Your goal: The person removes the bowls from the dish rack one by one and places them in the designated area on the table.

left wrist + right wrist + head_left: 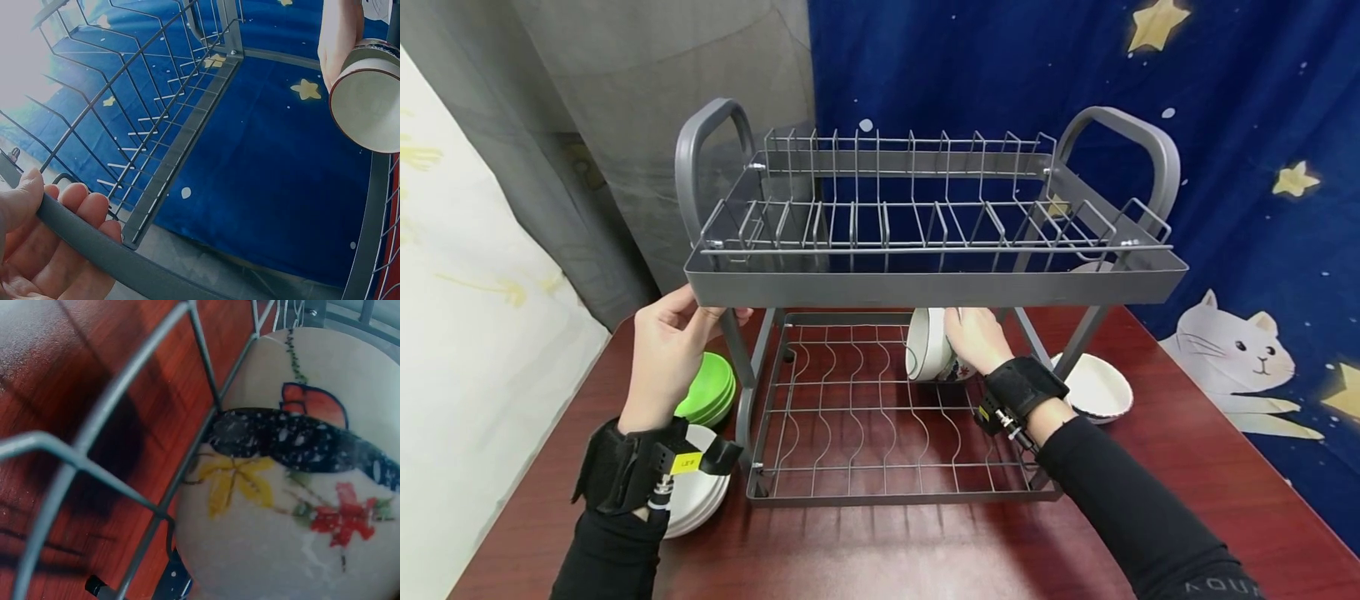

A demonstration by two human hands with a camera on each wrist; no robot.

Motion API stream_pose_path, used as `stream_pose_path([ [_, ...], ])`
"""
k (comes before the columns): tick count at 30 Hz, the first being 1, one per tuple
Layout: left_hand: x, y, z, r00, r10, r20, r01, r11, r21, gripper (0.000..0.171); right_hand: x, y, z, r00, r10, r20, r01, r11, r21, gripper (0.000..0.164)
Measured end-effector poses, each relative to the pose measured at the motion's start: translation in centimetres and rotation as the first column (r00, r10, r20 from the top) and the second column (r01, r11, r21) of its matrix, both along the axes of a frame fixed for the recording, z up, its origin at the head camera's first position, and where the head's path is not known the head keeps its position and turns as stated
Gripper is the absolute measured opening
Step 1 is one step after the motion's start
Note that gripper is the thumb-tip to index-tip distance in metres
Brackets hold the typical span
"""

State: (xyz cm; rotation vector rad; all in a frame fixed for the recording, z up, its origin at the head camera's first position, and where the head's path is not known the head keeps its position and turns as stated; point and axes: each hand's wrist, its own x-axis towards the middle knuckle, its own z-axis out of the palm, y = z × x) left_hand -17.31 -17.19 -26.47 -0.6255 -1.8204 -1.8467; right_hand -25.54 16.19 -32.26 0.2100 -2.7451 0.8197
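A grey two-tier dish rack [936, 289] stands before me. My left hand [670, 358] is at the left end of its upper tier. In the left wrist view, that hand's thumb and fingers [94, 206] curl round a grey bar of the rack. Reaching in under the upper tier from the right, my right hand [977, 337] grips white flower-painted bowls [925, 354]. They lie tipped on their sides on the lower wire tier, mouths facing left. The right wrist view shows their dark speckled band and painted flowers close against the wires, with the right fingers hidden.
Green bowls [709, 390] and a stack of white plates [696, 492] sit left of the rack on the red-brown table [880, 554]. Another white bowl [1097, 387] rests to its right. A blue starry curtain [925, 67] hangs behind.
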Motion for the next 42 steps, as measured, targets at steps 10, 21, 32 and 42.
stream_pose_path([
  [10,0.1,0.1,0.0,1.0,-0.014,-0.013,0.015,1.0,0.015,0.021,0.0,0.0,0.3,1.0,0.0,0.012,-0.001,0.998,0.058,0.029],
  [21,0.2,0.2,-0.1,1.0,0.016,-0.008,-0.017,1.0,-0.015,0.022,-0.1,0.1,0.8,0.999,0.018,0.041,-0.024,0.988,0.15,0.039],
  [32,0.4,0.0,0.1,1.0,0.013,-0.019,-0.014,0.999,-0.034,0.025,0.9,-0.6,2.4,0.97,0.065,-0.233,0.004,0.959,0.282,0.019],
  [42,0.3,0.1,0.0,0.999,0.04,-0.013,-0.04,0.999,-0.03,0.024,2.7,-0.3,4.0,0.894,0.122,-0.432,0.084,0.899,0.429,0.022],
])
